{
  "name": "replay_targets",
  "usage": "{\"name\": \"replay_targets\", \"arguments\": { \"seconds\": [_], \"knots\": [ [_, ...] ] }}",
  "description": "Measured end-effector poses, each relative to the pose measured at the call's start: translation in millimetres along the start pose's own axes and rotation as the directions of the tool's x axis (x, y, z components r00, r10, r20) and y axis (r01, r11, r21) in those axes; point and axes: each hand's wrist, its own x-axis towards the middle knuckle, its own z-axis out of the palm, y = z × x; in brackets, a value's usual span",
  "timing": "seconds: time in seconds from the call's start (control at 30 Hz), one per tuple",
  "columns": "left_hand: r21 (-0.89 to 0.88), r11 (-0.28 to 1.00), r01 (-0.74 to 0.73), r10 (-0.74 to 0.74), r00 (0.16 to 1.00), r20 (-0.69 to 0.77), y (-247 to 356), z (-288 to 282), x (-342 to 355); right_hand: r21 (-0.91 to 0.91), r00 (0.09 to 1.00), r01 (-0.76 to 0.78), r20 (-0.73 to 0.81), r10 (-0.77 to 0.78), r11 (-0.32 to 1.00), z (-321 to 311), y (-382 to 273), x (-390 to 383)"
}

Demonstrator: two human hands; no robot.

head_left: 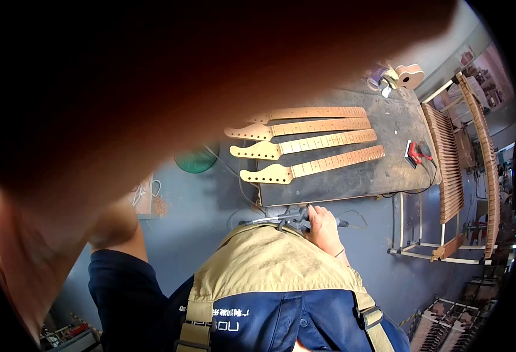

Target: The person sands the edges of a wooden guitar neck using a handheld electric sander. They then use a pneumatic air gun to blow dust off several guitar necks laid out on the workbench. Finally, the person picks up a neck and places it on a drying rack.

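My left hand [170,123] is raised very close to the camera, a dark blur over the upper left; its fingers cannot be made out. Low in front of my tan apron [275,258], my right hand [325,229] is wrapped round a black tool with a thin metal tube, which looks like an air blow gun [293,218]. Its tube points left. Beyond it, several pale wooden guitar necks [328,163] lie side by side on a dark worktable [328,189], headstocks to the left. My left hand's blur covers part of the farthest one.
A red sander [411,154] with a cord rests at the table's right end. An unfinished small guitar body [410,77] stands at the back. Right of the table is a rack [444,170] of wooden pieces. A green round object [196,161] sits left, near hoses.
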Motion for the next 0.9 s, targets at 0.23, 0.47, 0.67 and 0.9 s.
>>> {"name": "replay_targets", "arguments": {
  "seconds": [0.23,0.47,0.67,0.9],
  "knots": [
    [0.033,0.999,0.04,-0.041,0.999,0.016,2,-4,4,0.032,1.0,0.002,0.005,-0.002,0.999,2,1,-3],
    [-0.048,0.999,-0.026,0.025,1.0,-0.007,-13,11,26,0.052,0.998,-0.058,-0.026,0.059,0.997,-6,6,-18],
    [-0.011,1.0,0.001,-0.002,0.998,-0.058,-2,-8,21,-0.004,0.999,-0.009,0.04,0.009,1.0,19,11,-3],
    [-0.01,1.0,0.002,-0.003,0.997,-0.08,-8,-9,19,0.071,1.0,-0.028,0.001,0.028,0.997,7,-6,-9]
  ]
}}
